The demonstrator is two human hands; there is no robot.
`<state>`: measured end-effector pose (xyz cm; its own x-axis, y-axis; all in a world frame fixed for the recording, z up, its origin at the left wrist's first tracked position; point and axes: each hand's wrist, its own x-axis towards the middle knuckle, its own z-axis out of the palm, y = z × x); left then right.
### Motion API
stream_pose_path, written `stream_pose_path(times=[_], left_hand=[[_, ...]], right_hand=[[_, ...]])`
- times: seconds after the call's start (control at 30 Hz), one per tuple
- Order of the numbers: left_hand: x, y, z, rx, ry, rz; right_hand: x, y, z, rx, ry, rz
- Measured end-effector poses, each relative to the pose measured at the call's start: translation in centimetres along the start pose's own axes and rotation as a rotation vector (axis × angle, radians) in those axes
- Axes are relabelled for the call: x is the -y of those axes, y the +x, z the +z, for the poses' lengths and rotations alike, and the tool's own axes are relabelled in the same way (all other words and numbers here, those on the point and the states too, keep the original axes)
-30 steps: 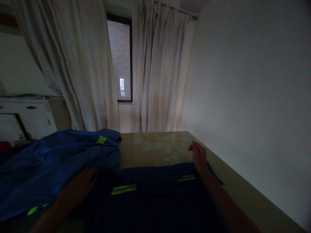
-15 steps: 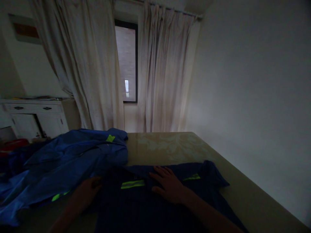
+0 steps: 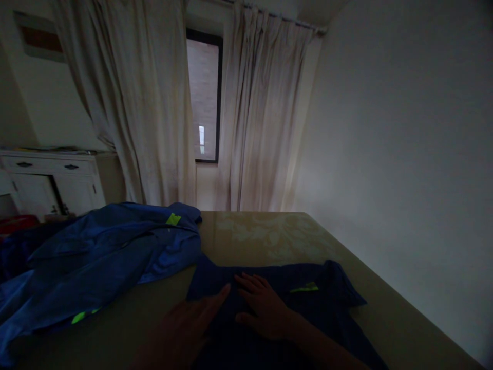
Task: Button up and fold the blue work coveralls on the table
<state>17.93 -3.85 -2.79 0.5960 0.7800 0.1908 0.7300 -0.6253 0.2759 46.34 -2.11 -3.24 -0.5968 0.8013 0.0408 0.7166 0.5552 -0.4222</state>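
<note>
A dark navy garment [image 3: 331, 288] with a yellow-green reflective strip lies flat on the table [image 3: 262, 236] in front of me. My right hand [image 3: 265, 306] rests flat on it with fingers stretched out. My left hand [image 3: 192, 324] lies open beside it, fingers pointing toward the right hand, pressing on the garment's left part. Neither hand grips anything.
A heap of brighter blue work clothes [image 3: 96, 257] with reflective patches covers the table's left side. Cream curtains [image 3: 262, 118] and a window [image 3: 204, 97] stand behind the table. A white cabinet [image 3: 50, 177] is at the left. A wall runs along the right.
My left hand moved right onto the navy garment, beside the right hand. The garment's left part now lies folded inward, hiding one reflective strip. The right hand stayed about where it was.
</note>
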Motion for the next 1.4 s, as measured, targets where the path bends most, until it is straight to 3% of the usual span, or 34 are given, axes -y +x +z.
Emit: stream_pose_path(times=[0.1,0.2,0.3,0.47,0.6,0.7,0.8,0.87,0.93,1.07,1.17,1.3,1.4], left_hand=[[-0.3,-0.7,1.6,0.033,0.038,-0.029],[0.6,-1.7,2.1,0.066,-0.001,0.035],[1.1,-3.0,0.8,0.088,-0.15,0.015],[1.0,-3.4,-0.8,0.172,-0.377,-0.172],[1.2,-1.5,1.0,0.016,-0.277,-0.144],[2.0,-1.1,2.4,0.114,-0.159,-0.068],[3.0,-1.5,2.8,0.207,-0.135,-0.066],[3.5,-1.3,2.8,0.169,-0.121,-0.066],[3.6,-0.3,2.9,0.039,-0.091,-0.059],[2.7,3.4,4.3,-0.208,0.004,-0.112],[1.5,5.8,5.8,-0.16,0.117,-0.191],[-1.6,8.1,6.4,-0.119,0.236,-0.214],[-6.4,10.3,6.1,-0.132,0.154,-0.109]], right_hand=[[0.1,0.0,0.1,-0.007,-0.019,0.0],[0.2,-0.1,0.0,-0.025,-0.031,0.016],[0.1,-0.3,-0.3,-0.066,0.004,0.008],[0.4,-0.3,-0.3,-0.144,0.013,-0.008],[0.4,0.0,0.4,-0.163,-0.03,0.013],[0.2,0.1,1.3,-0.225,-0.06,0.031],[-0.5,-0.2,1.3,-0.393,-0.109,0.079],[-1.7,-1.0,0.0,-0.528,-0.146,0.152],[-3.8,-2.8,-2.1,-0.651,-0.185,0.294],[-9.5,-9.1,-6.1,-0.793,-0.289,0.868],[-12.9,-13.8,-6.6,-0.748,-0.28,1.209],[-15.2,-16.2,-5.7,-0.702,-0.219,1.223],[-15.8,-15.5,-5.4,-0.718,-0.165,1.137]])
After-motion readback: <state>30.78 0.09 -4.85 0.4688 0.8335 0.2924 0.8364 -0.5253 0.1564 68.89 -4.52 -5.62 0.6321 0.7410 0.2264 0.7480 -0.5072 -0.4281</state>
